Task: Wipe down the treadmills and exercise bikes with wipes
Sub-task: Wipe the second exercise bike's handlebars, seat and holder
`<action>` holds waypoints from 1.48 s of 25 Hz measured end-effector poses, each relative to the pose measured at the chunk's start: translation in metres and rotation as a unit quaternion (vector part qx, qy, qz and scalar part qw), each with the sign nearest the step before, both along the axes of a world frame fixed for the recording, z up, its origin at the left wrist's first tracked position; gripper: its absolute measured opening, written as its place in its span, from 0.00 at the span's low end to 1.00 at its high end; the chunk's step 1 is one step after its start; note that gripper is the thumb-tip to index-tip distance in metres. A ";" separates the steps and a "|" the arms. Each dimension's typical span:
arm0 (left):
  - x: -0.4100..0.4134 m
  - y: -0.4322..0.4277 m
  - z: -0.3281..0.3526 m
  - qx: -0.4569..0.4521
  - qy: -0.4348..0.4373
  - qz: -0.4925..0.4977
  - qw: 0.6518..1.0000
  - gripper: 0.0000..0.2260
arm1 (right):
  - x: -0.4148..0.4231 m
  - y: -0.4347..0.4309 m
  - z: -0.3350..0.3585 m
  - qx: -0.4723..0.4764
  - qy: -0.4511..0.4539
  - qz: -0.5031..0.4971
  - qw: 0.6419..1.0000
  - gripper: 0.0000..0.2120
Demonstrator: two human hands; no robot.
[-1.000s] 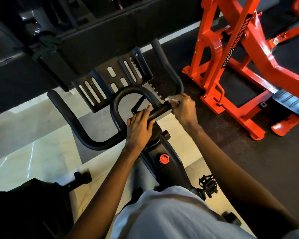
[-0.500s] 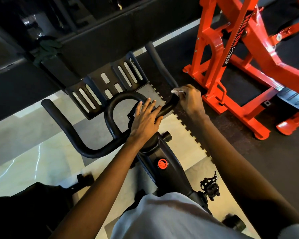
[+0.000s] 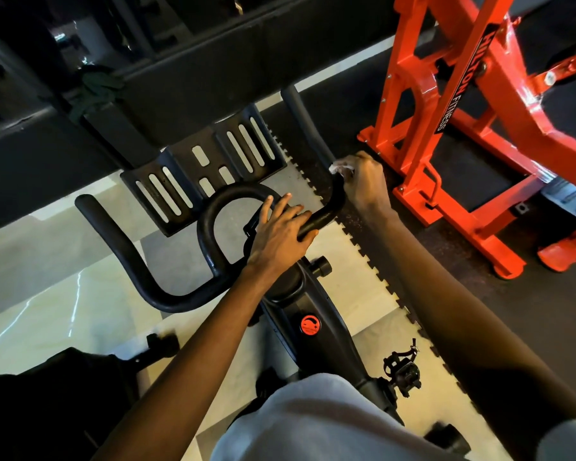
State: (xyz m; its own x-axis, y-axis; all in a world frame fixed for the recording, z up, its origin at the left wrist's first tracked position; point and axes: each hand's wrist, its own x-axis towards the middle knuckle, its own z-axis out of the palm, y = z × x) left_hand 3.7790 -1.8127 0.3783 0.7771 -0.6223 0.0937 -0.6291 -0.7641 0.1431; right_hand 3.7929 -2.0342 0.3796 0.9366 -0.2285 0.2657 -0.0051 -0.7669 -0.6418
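A black exercise bike stands below me, its curved handlebar [image 3: 137, 261] spreading left and right around a slotted tray [image 3: 210, 168]. My right hand [image 3: 366, 184] grips the handlebar's right arm at its bend, with a white wipe [image 3: 341, 168] bunched between its fingers and the bar. My left hand [image 3: 281, 236] rests on the handlebar's centre, thumb under the bar and fingers spread fairly straight over the top. The bike's frame carries a red round knob [image 3: 310, 325].
An orange weight machine frame [image 3: 446, 104] stands close on the right on dark rubber flooring. A black wall panel [image 3: 180, 71] runs behind the bike. The right pedal [image 3: 401, 369] sticks out below. Pale tiles lie on the left.
My right hand has slid the wipe outward and up along the right handlebar arm, from near the centre to the bend. My left hand stays on the centre bar.
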 end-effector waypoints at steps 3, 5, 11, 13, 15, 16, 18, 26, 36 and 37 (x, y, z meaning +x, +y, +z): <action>0.002 -0.003 0.001 -0.012 0.017 0.005 1.000 0.21 | -0.011 -0.001 -0.005 -0.040 0.002 0.056 0.998 0.13; 0.002 -0.003 0.001 -0.017 0.031 0.015 0.999 0.21 | -0.009 -0.004 -0.003 -0.061 0.009 0.082 0.995 0.13; 0.003 -0.003 -0.001 -0.051 0.035 0.019 0.998 0.21 | 0.059 0.003 0.018 -0.083 -0.008 0.083 0.993 0.13; 0.004 -0.002 -0.003 -0.052 0.029 0.021 0.998 0.21 | 0.066 0.006 0.019 -0.078 -0.007 0.079 0.994 0.13; 0.005 -0.002 -0.004 -0.050 0.036 0.015 0.998 0.21 | 0.058 0.002 0.016 -0.095 -0.008 0.097 0.991 0.13; 0.006 -0.002 -0.005 -0.053 0.040 0.011 0.998 0.21 | 0.053 0.000 0.014 -0.106 -0.001 0.113 0.988 0.14; 0.008 0.000 -0.006 -0.071 0.050 0.010 0.996 0.20 | 0.048 -0.003 0.013 -0.116 0.019 0.139 0.983 0.16; 0.041 0.033 0.005 -0.044 0.041 0.054 0.997 0.27 | 0.113 0.011 0.037 -0.086 -0.044 0.101 0.990 0.14; 0.045 0.029 -0.003 -0.056 0.057 0.037 0.996 0.28 | 0.114 0.023 0.028 -0.009 -0.096 0.047 0.994 0.13; 0.045 0.028 -0.004 -0.060 0.056 0.035 0.996 0.27 | 0.124 0.024 0.037 -0.004 -0.100 0.046 0.994 0.13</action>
State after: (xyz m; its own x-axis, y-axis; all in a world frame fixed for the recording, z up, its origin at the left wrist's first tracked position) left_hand 3.8238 -1.7845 0.3748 0.8284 -0.5551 0.0742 -0.5492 -0.7792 0.3022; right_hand 3.9174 -2.0100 0.4167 0.8812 -0.1424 0.4508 0.1921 -0.7634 -0.6167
